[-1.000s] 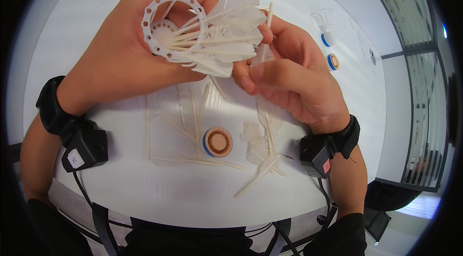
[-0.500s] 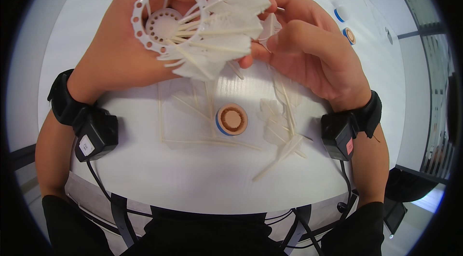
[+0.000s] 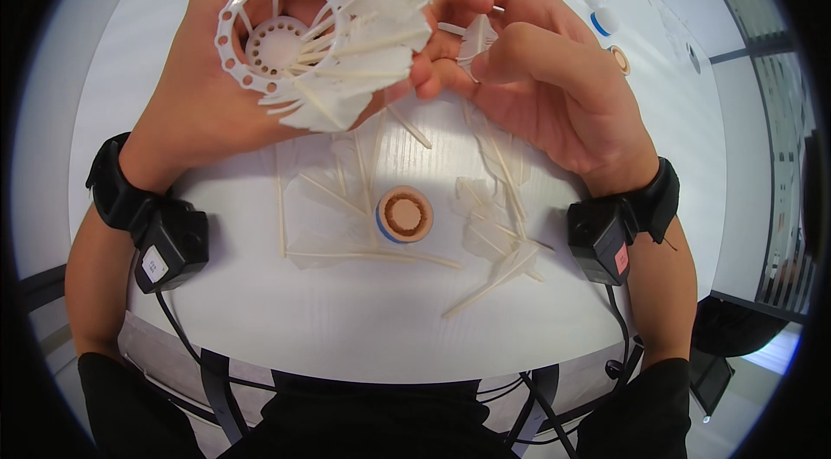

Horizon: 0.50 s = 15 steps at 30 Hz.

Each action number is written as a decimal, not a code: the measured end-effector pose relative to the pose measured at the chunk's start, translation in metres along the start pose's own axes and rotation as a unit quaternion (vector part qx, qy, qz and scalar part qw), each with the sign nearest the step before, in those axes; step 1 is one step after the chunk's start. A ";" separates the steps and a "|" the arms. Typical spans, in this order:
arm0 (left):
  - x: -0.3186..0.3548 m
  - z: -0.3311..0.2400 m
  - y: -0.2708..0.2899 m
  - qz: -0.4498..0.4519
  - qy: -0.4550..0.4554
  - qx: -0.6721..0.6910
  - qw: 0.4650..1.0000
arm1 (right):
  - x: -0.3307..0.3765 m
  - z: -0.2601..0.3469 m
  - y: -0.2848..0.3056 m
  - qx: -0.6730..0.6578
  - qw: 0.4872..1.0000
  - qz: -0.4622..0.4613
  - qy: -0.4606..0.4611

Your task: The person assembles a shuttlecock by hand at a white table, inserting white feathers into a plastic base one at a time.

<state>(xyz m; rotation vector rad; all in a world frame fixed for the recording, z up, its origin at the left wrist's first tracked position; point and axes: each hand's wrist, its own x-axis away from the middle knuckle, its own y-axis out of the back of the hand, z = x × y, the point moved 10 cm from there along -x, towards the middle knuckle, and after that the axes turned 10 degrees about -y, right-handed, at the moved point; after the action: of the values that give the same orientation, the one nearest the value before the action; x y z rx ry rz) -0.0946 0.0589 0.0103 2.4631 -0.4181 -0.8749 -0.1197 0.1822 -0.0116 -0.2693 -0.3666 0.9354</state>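
At eleven o'clock our left hand (image 3: 201,70) grips a white shuttlecock frame (image 3: 279,50), feathers (image 3: 372,52) on its three-o'clock side, while toward one o'clock our right hand (image 3: 558,87) pinches what seems a single feather (image 3: 475,42), and a tan base (image 3: 406,215) sits mid-dial on the table (image 3: 363,329).

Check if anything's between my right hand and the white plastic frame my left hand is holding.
Yes: white feathers set in the frame fan out on its right side, standing between its ring and your right hand, which holds another feather.
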 end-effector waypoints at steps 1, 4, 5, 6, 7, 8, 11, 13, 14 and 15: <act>0.001 0.000 0.001 -0.001 0.009 0.003 1.000 | 0.000 0.001 -0.001 0.002 1.000 0.004 0.002; 0.000 -0.002 0.000 -0.008 0.006 0.024 1.000 | 0.001 0.001 -0.002 0.001 1.000 0.006 0.002; -0.001 -0.001 0.000 -0.008 0.005 0.025 1.000 | 0.001 0.001 -0.001 -0.002 1.000 0.002 0.001; -0.003 -0.004 0.001 -0.006 -0.016 0.015 1.000 | 0.001 0.003 -0.001 -0.001 1.000 0.000 0.001; -0.004 -0.007 0.000 -0.004 -0.034 0.004 0.999 | 0.001 0.003 -0.001 0.001 1.000 -0.002 0.001; -0.004 -0.007 0.000 -0.003 -0.034 0.004 0.999 | 0.001 0.003 0.000 0.004 1.000 -0.005 0.002; -0.002 -0.004 0.000 -0.005 -0.008 0.003 1.000 | 0.000 0.002 0.000 0.011 1.000 0.005 0.011; -0.003 -0.005 0.001 -0.003 -0.007 -0.007 1.000 | 0.000 0.004 0.000 0.013 1.000 -0.002 0.009; -0.002 -0.006 0.001 -0.003 -0.008 -0.008 1.000 | -0.001 0.004 0.000 0.015 1.000 -0.009 0.006; -0.001 -0.004 0.003 -0.014 0.005 0.004 1.000 | -0.001 0.004 0.000 0.015 1.000 -0.009 0.007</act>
<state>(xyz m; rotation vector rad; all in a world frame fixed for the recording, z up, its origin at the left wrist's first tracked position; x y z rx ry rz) -0.0934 0.0582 0.0154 2.4845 -0.3853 -0.8745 -0.1219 0.1819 -0.0077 -0.2451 -0.3407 0.9196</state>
